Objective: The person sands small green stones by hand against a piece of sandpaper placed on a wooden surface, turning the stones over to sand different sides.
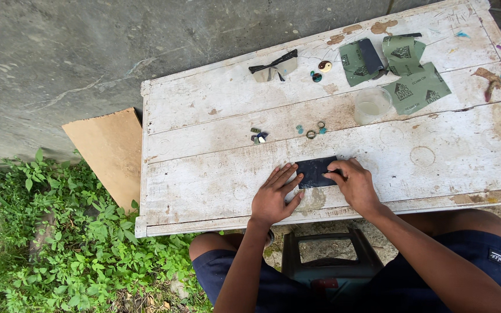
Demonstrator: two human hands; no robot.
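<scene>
On the white table [204,174], left hand [272,197] lies flat pinning dark sandpaper [314,172]; right hand [352,182] presses curled fingertips onto it.

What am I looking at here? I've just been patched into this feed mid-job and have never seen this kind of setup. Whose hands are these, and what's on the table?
There is no machine. One camera worn on a person's head looks down at their own bare hands. The person sits at a worn white wooden table outdoors.

The left hand lies flat, its fingertips pinning a dark sheet of sandpaper. The right hand presses down on the sheet's other side; whether it pinches something small there, I cannot tell.

Further back lie safety glasses, a clear plastic cup, several green sandpaper sheets, small rings and a few little beads or stones. A piece of cardboard leans beside the table, above green weeds.
</scene>
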